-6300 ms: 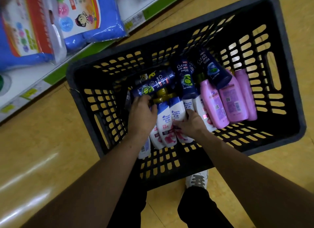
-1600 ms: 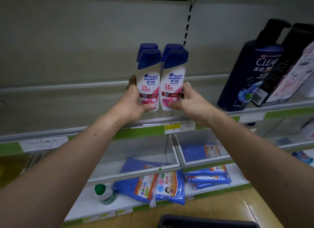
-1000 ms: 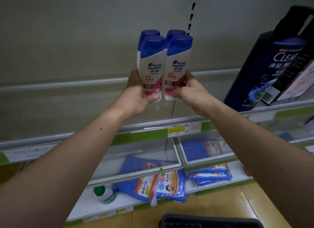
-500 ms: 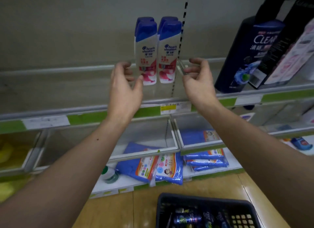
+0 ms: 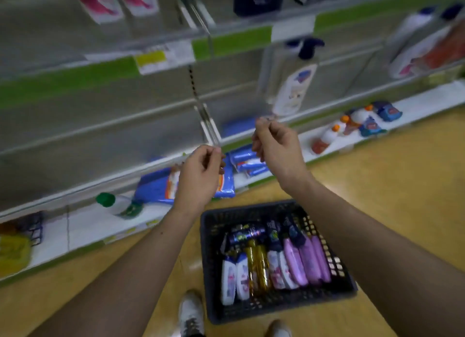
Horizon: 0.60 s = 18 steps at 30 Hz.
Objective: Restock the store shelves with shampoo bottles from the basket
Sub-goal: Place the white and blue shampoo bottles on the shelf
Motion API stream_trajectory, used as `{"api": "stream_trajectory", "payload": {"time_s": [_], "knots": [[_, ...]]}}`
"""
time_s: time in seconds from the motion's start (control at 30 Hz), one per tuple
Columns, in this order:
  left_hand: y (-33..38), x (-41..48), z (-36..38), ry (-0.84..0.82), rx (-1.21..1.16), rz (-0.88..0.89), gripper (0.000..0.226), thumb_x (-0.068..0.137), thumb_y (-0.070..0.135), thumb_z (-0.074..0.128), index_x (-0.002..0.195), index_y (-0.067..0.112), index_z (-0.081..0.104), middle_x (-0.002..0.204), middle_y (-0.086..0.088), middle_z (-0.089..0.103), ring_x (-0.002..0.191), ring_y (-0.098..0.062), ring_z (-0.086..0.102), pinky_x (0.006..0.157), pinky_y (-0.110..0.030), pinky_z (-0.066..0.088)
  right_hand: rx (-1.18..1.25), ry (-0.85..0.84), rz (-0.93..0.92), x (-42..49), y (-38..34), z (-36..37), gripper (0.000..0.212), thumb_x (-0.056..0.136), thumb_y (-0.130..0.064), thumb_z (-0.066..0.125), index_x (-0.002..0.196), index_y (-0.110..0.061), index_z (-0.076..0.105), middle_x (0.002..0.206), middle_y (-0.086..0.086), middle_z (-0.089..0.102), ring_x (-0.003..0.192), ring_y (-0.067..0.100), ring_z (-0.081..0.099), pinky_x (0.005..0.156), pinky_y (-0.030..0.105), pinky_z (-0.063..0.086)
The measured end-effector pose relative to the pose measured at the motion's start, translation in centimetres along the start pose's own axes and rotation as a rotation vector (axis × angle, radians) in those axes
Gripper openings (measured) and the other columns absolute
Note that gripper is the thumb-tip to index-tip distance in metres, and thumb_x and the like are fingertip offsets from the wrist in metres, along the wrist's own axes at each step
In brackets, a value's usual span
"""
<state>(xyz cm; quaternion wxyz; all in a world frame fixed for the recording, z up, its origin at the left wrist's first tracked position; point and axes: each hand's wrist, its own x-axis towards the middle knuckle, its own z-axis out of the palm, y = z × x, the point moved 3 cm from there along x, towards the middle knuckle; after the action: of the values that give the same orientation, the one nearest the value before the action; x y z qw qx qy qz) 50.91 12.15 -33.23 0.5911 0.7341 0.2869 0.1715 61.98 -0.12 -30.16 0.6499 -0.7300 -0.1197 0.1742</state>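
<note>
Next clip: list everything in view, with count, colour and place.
basket: one, dark grey, on the floor
pink bottles: three, pink, basket's right side
white bottles: four, white with pink labels, basket's front
amber bottles: two, amber, between those white ones
dark blue bottles: several, basket's back
shelved bottles: two showing, white and pink, upper shelf, blurred
pump bottle: one, white, dark pump, middle shelf
pouches: several, blue, bottom shelf
green-capped bottle: one, lying on bottom shelf
left hand: empty, fingers loosely curled
right hand: empty, fingers loosely curled

The basket (image 5: 206,261) is dark grey with slotted walls. Inside lie lilac bottles (image 5: 304,261), amber bottles (image 5: 256,268) and white bottles (image 5: 235,279) with pink labels.
</note>
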Motion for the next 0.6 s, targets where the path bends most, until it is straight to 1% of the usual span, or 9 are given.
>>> {"api": "stream_trajectory", "payload": {"time_s": [0.07,0.1,0.2,0.27,0.37,0.4,0.47,0.53,0.6], "knots": [[-3.5,-0.6,2.0,-0.077,0.036,-0.041,0.026,0.104,0.022,0.050,0.079,0.019,0.059,0.070,0.004,0.063,0.062,-0.005,0.061,0.072,-0.033,0.051,-0.036,0.021,0.082,-1.4,4.1,-1.3,0.036,0.104,-0.020,0.051,0.070,-0.009,0.055,0.056,-0.001,0.055,0.050,0.006,0.048,0.051,0.020,0.039],[-5.1,-0.9,2.8,-0.112,0.047,-0.067,0.026,0.103,0.023,0.051,0.080,0.020,0.060,0.071,0.004,0.064,0.064,-0.006,0.062,0.074,-0.033,0.052,-0.047,0.031,0.122,-2.1,5.7,-1.9,0.036,0.105,-0.020,0.051,0.073,-0.004,0.056,0.057,-0.002,0.056,0.051,0.006,0.049,0.052,0.020,0.040],[-9.3,-2.0,4.7,-0.225,0.075,-0.140,0.024,0.104,0.025,0.050,0.086,0.015,0.062,0.077,0.002,0.066,0.072,-0.013,0.065,0.078,-0.033,0.054,-0.062,0.050,0.223,-4.3,10.3,-3.8,0.036,0.105,-0.020,0.049,0.087,0.010,0.059,0.067,0.010,0.054,0.057,0.011,0.049,0.055,0.022,0.041],[-11.5,-2.7,5.9,-0.294,0.100,-0.175,0.027,0.104,0.028,0.048,0.092,0.007,0.062,0.081,0.001,0.066,0.074,-0.012,0.064,0.079,-0.029,0.055,-0.090,0.068,0.283,-5.5,13.2,-5.0,0.038,0.105,-0.025,0.049,0.087,0.006,0.059,0.070,0.013,0.055,0.062,0.018,0.049,0.058,0.028,0.041],[-14.4,-3.8,7.8,-0.370,0.154,-0.210,0.023,0.104,0.030,0.049,0.096,0.013,0.062,0.083,0.002,0.067,0.075,-0.007,0.065,0.073,-0.020,0.052,-0.136,0.093,0.388,-7.4,17.6,-6.6,0.036,0.104,-0.029,0.051,0.085,0.000,0.059,0.073,0.011,0.059,0.065,0.016,0.052,0.061,0.028,0.044],[-15.4,-4.2,8.5,-0.398,0.170,-0.227,0.021,0.103,0.031,0.050,0.096,0.015,0.062,0.085,0.002,0.068,0.077,-0.008,0.066,0.074,-0.020,0.052,-0.149,0.101,0.418,-8.0,19.0,-7.0,0.034,0.104,-0.029,0.051,0.085,-0.001,0.059,0.073,0.009,0.058,0.065,0.016,0.052,0.062,0.029,0.044],[-18.1,-5.1,10.3,-0.460,0.210,-0.267,0.019,0.102,0.035,0.051,0.095,0.020,0.061,0.087,-0.001,0.069,0.082,-0.014,0.068,0.079,-0.030,0.055,-0.157,0.119,0.470,-9.2,22.3,-8.2,0.033,0.103,-0.029,0.053,0.090,0.001,0.059,0.076,0.009,0.056,0.068,0.017,0.051,0.062,0.029,0.044],[-20.1,-6.0,11.1,-0.499,0.230,-0.308,0.016,0.101,0.037,0.052,0.094,0.026,0.060,0.091,0.001,0.069,0.085,-0.015,0.068,0.083,-0.036,0.055,-0.183,0.114,0.515,-10.1,24.5,-8.9,0.031,0.102,-0.029,0.054,0.099,0.001,0.059,0.083,0.010,0.057,0.073,0.017,0.052,0.061,0.019,0.045],[-22.7,-7.0,12.6,-0.534,0.247,-0.339,0.012,0.101,0.036,0.053,0.096,0.028,0.059,0.097,0.003,0.067,0.090,-0.016,0.067,0.084,-0.037,0.054,-0.233,0.106,0.557,-10.9,27.5,-9.9,0.028,0.101,-0.033,0.056,0.110,-0.007,0.060,0.096,0.009,0.063,0.080,0.016,0.057,0.062,0.013,0.046]]}}
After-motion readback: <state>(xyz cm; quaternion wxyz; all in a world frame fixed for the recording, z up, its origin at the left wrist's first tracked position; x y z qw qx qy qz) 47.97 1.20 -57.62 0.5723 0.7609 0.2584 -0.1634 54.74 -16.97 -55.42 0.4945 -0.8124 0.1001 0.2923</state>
